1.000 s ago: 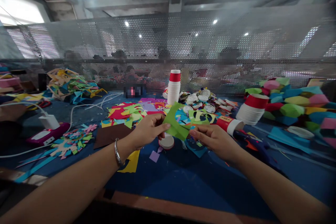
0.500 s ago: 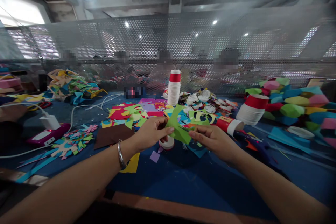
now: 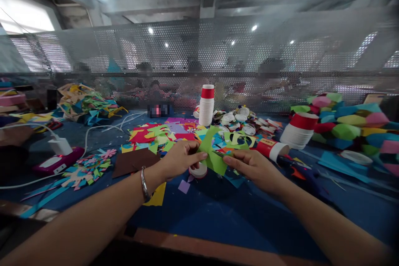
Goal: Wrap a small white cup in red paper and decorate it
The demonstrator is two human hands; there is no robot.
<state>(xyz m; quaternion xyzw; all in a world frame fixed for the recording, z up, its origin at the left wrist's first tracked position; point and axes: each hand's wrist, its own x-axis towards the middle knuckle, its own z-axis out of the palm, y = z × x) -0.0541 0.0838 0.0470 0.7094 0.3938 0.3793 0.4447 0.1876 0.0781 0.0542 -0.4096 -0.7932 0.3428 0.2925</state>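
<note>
A curved piece of light green paper [image 3: 217, 163] is pinched between the thumb and fingers of my left hand [image 3: 183, 158], up off the table. My right hand [image 3: 251, 166] is closed at the paper's right edge. A thin, dark, blade-like thing [image 3: 220, 154] shows between its fingertips and the paper; the rest is hidden in the hand. Below the paper lies a round white lid-like piece [image 3: 198, 171] with a red edge. A small purple paper square [image 3: 183, 186] is on the blue table just left of it.
Coloured paper scraps [image 3: 162, 135] spread behind my hands. A tall stack of paper cups [image 3: 206, 108] stands at the back, another stack [image 3: 299, 131] on the right, near a dark blue glue gun [image 3: 307, 174]. A purple power strip [image 3: 59, 161] with white cables is at left.
The green paper has tilted slightly, and the thin dark thing now shows against it near my right fingertips. Both hands stay in almost the same place.
</note>
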